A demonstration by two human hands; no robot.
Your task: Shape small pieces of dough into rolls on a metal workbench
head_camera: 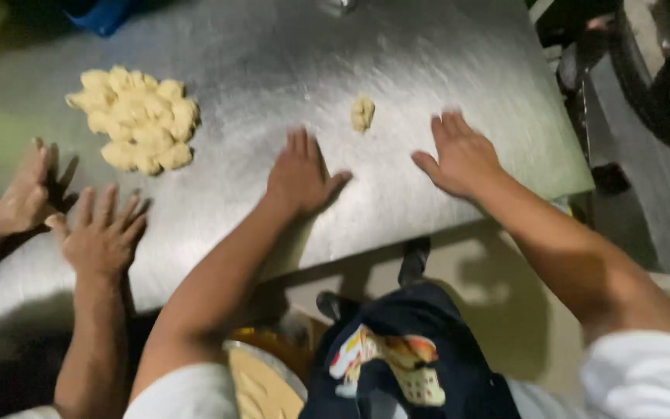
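Your left hand (300,174) lies flat, palm down, on the worktop (428,54) near its near edge, fingers together and pointing toward the far edge, thumb spread out to the right, its grip closed on nothing. Your right hand (459,155) is also flat and palm down, well apart from the left and closer to the worktop's right edge, fingers slightly blurred, thumb out to the left. Both forearms are bare and reach in over the near edge.
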